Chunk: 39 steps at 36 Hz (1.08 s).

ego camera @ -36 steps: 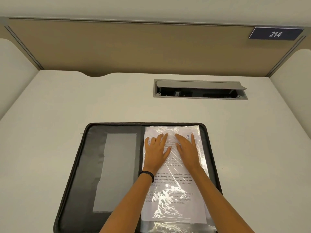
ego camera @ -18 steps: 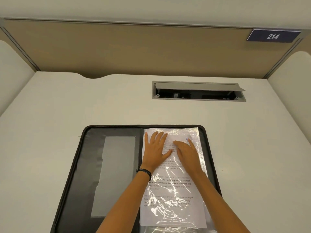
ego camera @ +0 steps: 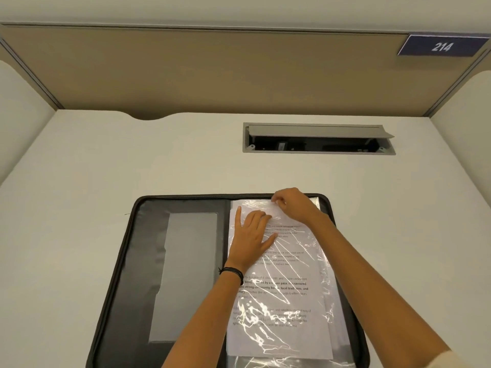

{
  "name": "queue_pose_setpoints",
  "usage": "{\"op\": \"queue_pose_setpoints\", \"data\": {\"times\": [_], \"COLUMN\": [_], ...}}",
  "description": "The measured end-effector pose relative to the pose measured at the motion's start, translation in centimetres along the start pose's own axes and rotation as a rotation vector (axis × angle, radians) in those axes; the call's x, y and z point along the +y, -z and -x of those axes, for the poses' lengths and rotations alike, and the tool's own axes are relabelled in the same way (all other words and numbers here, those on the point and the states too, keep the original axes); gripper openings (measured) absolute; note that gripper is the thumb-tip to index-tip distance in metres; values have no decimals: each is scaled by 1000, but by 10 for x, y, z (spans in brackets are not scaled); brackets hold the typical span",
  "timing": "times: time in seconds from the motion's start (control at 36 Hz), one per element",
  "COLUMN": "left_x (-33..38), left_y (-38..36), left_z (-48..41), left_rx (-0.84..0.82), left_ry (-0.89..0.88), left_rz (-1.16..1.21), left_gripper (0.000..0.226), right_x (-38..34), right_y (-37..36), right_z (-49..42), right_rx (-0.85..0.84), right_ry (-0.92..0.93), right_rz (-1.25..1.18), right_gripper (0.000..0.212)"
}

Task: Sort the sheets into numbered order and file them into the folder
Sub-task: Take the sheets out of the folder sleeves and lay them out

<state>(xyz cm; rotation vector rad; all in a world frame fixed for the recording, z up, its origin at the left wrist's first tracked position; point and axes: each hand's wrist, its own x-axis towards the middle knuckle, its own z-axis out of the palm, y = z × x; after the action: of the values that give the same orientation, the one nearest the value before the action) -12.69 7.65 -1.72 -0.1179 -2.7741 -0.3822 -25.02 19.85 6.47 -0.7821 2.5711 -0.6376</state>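
Head view: a person files a printed sheet (ego camera: 287, 301) into a plastic sleeve (ego camera: 328, 274) on the right half of an open black zip folder (ego camera: 117, 274), which lies on a pale desk (ego camera: 79, 208). Half a second ago both palms lay flat side by side on the upper page. Now the right hand (ego camera: 295, 207) has moved up to the far edge, its fingers curled and pinching the sleeve's top rim; whether the paper's own edge is caught in that pinch too cannot be told through the glare. The left hand (ego camera: 251, 239), a dark band (ego camera: 233, 273) at its wrist, stays flat with fingers spread, pressing the sheet down near the spine. The shift suggests the page is nearly seated and the mouth of the sleeve is being tidied or closed over it. The right hand works just inside the folder's far zip border, with bare desk beyond it as far as the open cable hatch (ego camera: 318, 139). There is open desk on both sides of the folder, and the left inner cover with its grey pocket (ego camera: 186, 274) carries nothing.
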Motion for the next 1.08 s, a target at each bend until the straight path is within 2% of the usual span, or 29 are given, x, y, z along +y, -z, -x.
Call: {"op": "queue_pose_setpoints", "data": {"times": [0.08,0.53,0.72,0.92,1.08], "left_x": [0,0,-15,-48,-53], "left_y": [0,6,18,28,32], "left_z": [0,0,1,13,24], "left_rx": [11,35,30,27,27], "left_ry": [-4,19,103,276,382], "left_rz": [-1,117,255,311,427], "left_gripper": [42,36,45,51,59], "right_x": [4,2,-1,-6,-8], "right_y": [-3,0,1,5,9], "right_z": [-7,-18,-16,-19,-29], "right_rx": [-77,-260,-247,-251,-138], "right_ry": [-24,-174,-149,-167,-195], "right_rz": [51,61,61,67,50], "right_gripper": [27,21,17,14,12]}}
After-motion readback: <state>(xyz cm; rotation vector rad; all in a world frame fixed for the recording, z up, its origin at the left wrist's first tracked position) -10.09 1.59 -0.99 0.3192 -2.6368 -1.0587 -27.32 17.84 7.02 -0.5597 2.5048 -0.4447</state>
